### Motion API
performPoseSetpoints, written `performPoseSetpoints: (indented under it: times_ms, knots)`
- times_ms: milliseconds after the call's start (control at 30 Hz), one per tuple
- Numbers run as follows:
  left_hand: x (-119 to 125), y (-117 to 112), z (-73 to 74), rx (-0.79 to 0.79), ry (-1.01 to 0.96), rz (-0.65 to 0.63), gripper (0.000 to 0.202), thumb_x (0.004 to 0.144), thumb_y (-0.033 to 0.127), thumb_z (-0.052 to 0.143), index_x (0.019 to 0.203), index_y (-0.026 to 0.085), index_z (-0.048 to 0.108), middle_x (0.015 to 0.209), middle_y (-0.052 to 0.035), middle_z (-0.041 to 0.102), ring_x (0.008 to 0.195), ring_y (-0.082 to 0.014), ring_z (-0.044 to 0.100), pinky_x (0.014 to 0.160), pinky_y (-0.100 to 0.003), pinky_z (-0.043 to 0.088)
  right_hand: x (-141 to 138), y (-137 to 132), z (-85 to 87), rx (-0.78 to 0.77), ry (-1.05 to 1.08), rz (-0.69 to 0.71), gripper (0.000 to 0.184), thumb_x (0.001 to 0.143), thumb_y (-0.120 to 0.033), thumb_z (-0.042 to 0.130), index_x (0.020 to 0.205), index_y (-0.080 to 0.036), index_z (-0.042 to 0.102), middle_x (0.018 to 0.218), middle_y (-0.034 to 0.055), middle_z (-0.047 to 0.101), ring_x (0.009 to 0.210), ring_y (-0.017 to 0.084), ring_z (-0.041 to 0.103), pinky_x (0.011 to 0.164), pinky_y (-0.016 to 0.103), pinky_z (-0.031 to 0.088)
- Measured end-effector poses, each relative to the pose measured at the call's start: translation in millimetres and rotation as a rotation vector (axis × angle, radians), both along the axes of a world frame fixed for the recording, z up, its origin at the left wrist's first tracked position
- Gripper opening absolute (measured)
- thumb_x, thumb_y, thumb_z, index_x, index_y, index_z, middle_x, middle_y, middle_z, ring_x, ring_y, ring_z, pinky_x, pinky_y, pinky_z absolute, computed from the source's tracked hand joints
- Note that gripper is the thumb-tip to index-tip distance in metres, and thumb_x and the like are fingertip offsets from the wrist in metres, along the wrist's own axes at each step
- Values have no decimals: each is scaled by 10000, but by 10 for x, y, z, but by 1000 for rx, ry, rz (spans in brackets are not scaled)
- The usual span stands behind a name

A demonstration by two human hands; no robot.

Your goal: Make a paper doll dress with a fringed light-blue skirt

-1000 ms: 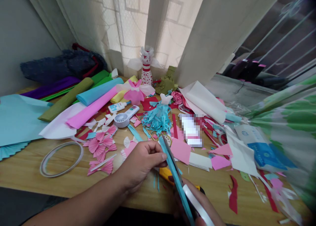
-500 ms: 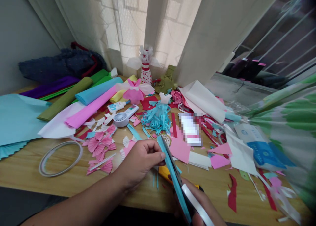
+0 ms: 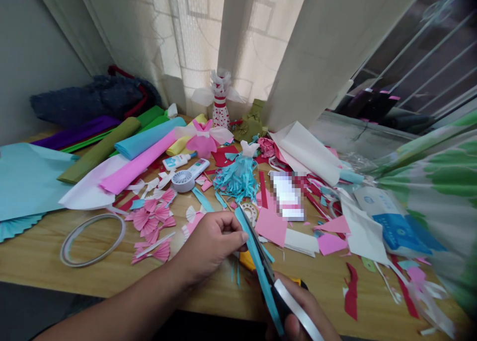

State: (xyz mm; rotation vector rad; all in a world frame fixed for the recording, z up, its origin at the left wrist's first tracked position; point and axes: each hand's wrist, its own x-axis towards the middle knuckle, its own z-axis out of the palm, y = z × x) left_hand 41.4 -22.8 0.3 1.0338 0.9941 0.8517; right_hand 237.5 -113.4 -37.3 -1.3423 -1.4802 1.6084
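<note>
Well left of the fringed blue dress [image 3: 239, 178], a tape roll [image 3: 66, 249] lies on the table [image 3: 40, 264]. And here, on your side of that dress — your left hand [image 3: 214, 244] pinches the blue paper strip [image 3: 261, 272] in its fingers, your right hand's [image 3: 307, 301] fingers grip the scissors [image 3: 286, 296], blades alongside the strip.

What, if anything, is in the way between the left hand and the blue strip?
Nothing visible: the left hand is right at the edge of the blue strip. The scissors in the right hand lie along the strip's other side, not between.
</note>
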Motion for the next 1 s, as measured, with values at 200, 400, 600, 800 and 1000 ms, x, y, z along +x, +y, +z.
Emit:
performPoseSetpoints:
  times_ms: [200,400,600,800,1000]
  knots:
    - [-32,-4,-5,-73,-99,2,161,670,219,687,608,135,565,693,-28,661,637,-139,607,654,-272,483,46,53,79,31,17,-89,783,684,-769,462,1183,-171,542,610,-32,415,484,111,442,470,235,420]
    - [-56,5,51,-128,-188,39,167,687,250,682,669,118,581,679,-44,681,594,-128,618,607,-251,496,817,209,253,285,-722,-117,554,675,-538,675,1135,-233,623,858,56,698,727,228,645,636,285,512]
    - [-65,18,60,-162,-235,80,175,662,240,705,670,119,578,645,-29,666,548,-110,605,569,-233,502,1399,123,123,470,-971,-164,487,678,-508,656,1076,-229,661,1034,76,723,875,276,694,716,299,564]
    - [-33,45,52,-135,-265,62,154,674,186,689,618,127,557,626,-5,637,541,-96,586,547,-215,486,1394,69,-8,500,-1096,-71,451,666,-373,659,1102,-259,656,1038,62,723,893,276,694,729,320,579]
    - [8,62,58,-142,-258,72,151,688,214,700,656,129,579,604,-3,647,540,-90,596,552,-197,493,1404,189,-69,478,-1111,38,549,680,-203,529,1220,-268,597,1121,66,672,932,247,669,765,340,559]
